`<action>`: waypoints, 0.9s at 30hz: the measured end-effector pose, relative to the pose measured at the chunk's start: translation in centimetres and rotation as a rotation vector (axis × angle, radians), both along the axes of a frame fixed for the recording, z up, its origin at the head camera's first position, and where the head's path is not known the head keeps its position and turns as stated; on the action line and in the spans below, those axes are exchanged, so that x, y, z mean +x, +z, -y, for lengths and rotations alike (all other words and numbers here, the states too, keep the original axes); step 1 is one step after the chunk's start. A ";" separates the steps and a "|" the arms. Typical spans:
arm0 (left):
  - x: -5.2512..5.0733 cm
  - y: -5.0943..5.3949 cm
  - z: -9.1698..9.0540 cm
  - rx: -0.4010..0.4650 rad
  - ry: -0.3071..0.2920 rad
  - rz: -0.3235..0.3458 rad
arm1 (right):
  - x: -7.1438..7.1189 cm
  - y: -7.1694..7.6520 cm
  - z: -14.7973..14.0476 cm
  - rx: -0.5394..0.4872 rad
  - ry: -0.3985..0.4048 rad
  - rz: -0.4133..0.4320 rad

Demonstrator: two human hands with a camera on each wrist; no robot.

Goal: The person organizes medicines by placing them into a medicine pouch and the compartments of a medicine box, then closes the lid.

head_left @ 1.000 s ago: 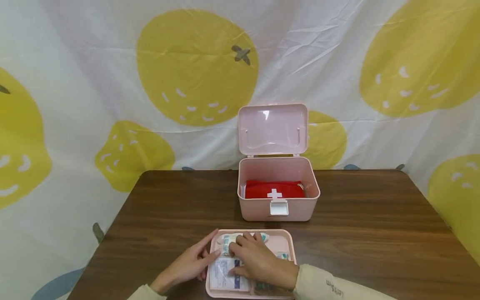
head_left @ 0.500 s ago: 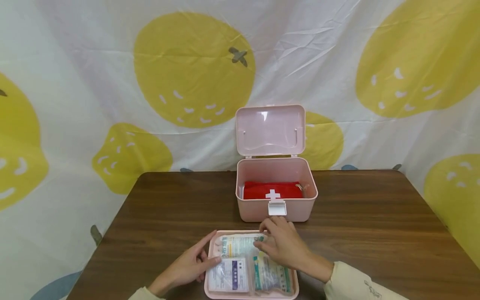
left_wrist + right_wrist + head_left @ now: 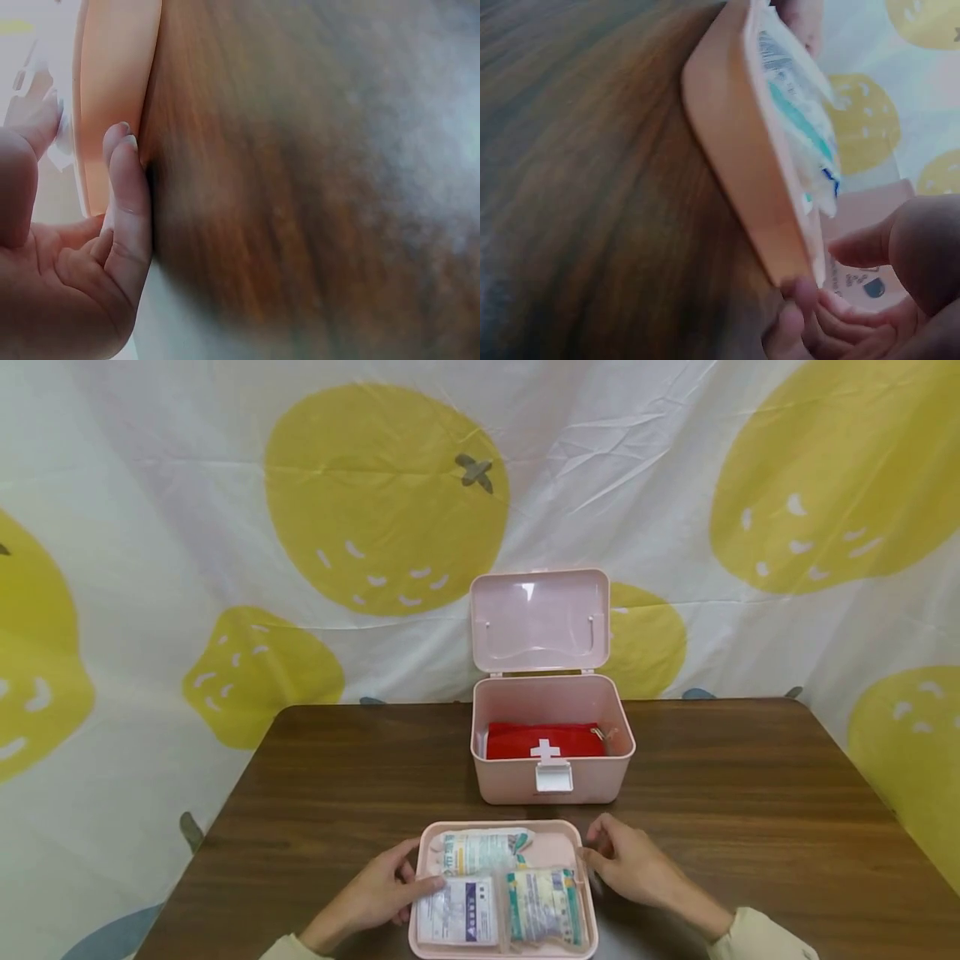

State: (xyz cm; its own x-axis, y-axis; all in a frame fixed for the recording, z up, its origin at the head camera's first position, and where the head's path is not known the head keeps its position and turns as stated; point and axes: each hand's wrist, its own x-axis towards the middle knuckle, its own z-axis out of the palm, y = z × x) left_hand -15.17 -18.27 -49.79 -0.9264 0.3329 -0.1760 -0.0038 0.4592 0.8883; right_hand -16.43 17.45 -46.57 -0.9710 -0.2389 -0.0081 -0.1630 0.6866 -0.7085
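A shallow pink tray [image 3: 551, 846] lies near the table's front edge. Inside it are a white-and-green packet [image 3: 480, 852] at the back, a white packet with a purple stripe [image 3: 453, 914] at front left, and a green-edged packet [image 3: 545, 906] at front right. My left hand [image 3: 378, 889] grips the tray's left side, thumb over the rim by the striped packet, fingers against the outer wall [image 3: 116, 75]. At the tray's back right corner, my right hand [image 3: 633, 864] holds the rim, its thumb [image 3: 862, 244] above and curled fingers at the outer wall.
Behind the tray stands a pink box [image 3: 510, 781] with its lid [image 3: 540, 622] raised and a white latch [image 3: 553, 777] in front. A red pouch [image 3: 517, 741] with a white cross lies inside. A fruit-print curtain [image 3: 420, 677] hangs behind the brown table [image 3: 360, 777].
My right hand has moved off the packets, over the tray, to its right rim, uncovering the green-edged packet. The left hand stays at the left side of the tray.
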 end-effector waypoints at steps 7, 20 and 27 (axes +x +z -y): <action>0.0 -0.4 -0.1 0.010 0.022 0.004 | 0.1 -1.0 -0.7 -0.184 0.147 0.235; -0.1 0.0 -0.2 0.057 -0.004 0.029 | -0.3 -1.3 -1.0 -0.430 0.190 0.427; -0.1 0.0 0.4 0.147 -0.088 0.164 | -0.2 -1.5 -1.2 -0.451 0.179 0.444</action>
State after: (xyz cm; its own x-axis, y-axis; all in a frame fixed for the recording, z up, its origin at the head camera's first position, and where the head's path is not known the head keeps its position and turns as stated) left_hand -15.32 -18.66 -49.74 -0.8554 0.4445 -0.2657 -0.1196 0.3296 0.9365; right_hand -16.59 18.61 -48.05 -0.8435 -0.4699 -0.2600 0.1271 0.2957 -0.9468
